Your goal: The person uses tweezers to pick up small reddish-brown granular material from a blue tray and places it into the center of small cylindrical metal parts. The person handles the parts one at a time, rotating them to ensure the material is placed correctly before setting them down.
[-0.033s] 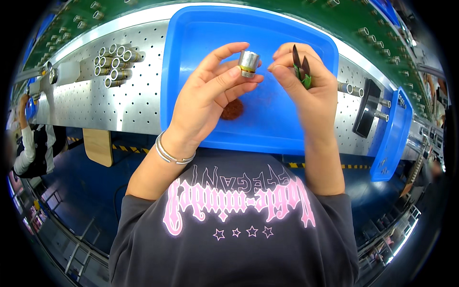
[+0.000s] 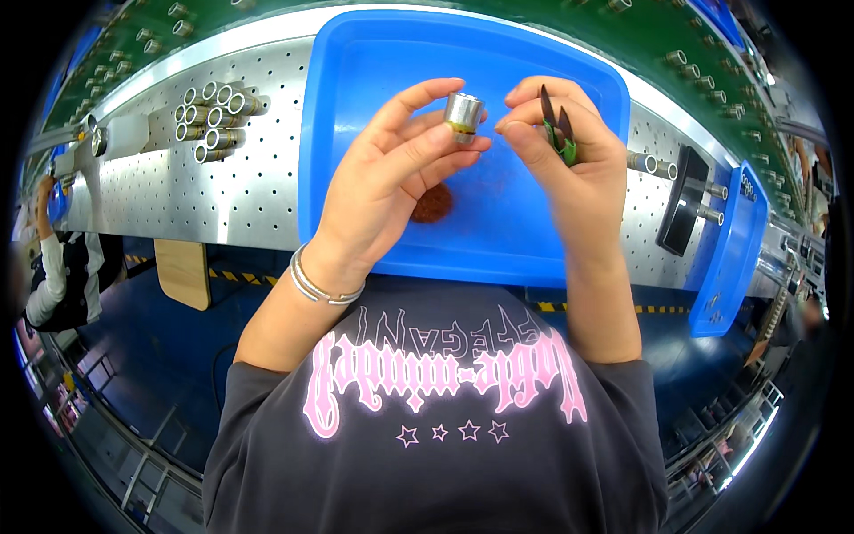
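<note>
Between the thumb and fingers of my left hand (image 2: pixel 391 151) is a short silver metal fitting (image 2: pixel 464 110), cylindrical, with a yellowish band near its lower end. It is held up over a large blue tray (image 2: pixel 463 262). My right hand (image 2: pixel 578 151) is closed around a small pair of scissors (image 2: pixel 559 133) with dark blades and green handles; the blades point up and away from the fitting. Thumb and index finger of that hand come close together near the fitting, apart from it; whether they pinch anything small cannot be made out. A reddish-brown clump (image 2: pixel 433 205) lies in the tray, partly behind my left hand.
Several similar fittings (image 2: pixel 213 111) stand grouped on the perforated metal bench (image 2: pixel 258 187) at left. To the right are more fittings (image 2: pixel 654 165), a black block (image 2: pixel 683 200) and another blue tray (image 2: pixel 729 267). A green surface (image 2: pixel 374 7) with scattered fittings runs behind. Another person (image 2: pixel 71 276) is at far left.
The fitting has tilted slightly in my left fingers. The scissors in my right hand have shifted a little to the left.
</note>
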Tool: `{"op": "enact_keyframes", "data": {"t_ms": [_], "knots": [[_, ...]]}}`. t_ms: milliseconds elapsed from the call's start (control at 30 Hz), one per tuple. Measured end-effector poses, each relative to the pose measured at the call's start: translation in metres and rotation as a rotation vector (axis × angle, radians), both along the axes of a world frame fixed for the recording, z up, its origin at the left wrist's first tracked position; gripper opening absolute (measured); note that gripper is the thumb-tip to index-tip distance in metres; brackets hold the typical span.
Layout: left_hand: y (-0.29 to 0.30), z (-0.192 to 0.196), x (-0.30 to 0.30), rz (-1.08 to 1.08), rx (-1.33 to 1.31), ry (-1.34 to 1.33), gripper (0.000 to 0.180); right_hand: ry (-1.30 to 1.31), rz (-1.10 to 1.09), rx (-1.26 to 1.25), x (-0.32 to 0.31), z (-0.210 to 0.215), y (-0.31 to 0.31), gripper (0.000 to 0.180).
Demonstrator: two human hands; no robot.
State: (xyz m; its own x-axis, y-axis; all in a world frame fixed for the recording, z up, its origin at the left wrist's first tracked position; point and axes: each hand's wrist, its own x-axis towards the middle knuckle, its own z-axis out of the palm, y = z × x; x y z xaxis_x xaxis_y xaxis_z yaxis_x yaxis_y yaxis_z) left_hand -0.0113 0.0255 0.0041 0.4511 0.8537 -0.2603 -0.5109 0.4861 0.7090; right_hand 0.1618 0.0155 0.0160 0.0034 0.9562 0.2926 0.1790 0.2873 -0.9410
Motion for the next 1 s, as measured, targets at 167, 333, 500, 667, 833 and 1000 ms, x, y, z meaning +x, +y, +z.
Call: {"op": "enact_keyframes", "data": {"t_ms": [167, 333, 500, 667, 833, 1000], "knots": [[-0.002, -0.002, 0.001, 0.020, -0.014, 0.024, 0.044, 0.162, 0.119, -0.180, 0.003, 0.007, -0.005, 0.012], [0.000, -0.007, -0.001, 0.019, -0.012, -0.040, 0.047, 0.390, 0.277, -0.241, 0.008, 0.002, -0.007, 0.008], [0.000, -0.004, 0.001, 0.023, 0.040, 0.017, 0.047, 0.072, 0.184, -0.244, 0.011, 0.003, -0.011, 0.010], [-0.005, -0.007, 0.006, 0.075, 0.392, 0.322, 0.049, -0.309, -0.021, -0.098, 0.004, 0.009, -0.009, 0.018], [-0.009, -0.008, 0.012, 0.144, 0.786, 0.663, 0.053, -0.555, -0.121, 0.014, -0.005, 0.008, -0.005, 0.021], [-0.012, -0.010, 0.011, 0.083, 0.814, 0.721, 0.053, -0.363, -0.081, -0.039, 0.002, -0.002, -0.002, 0.016]]}}
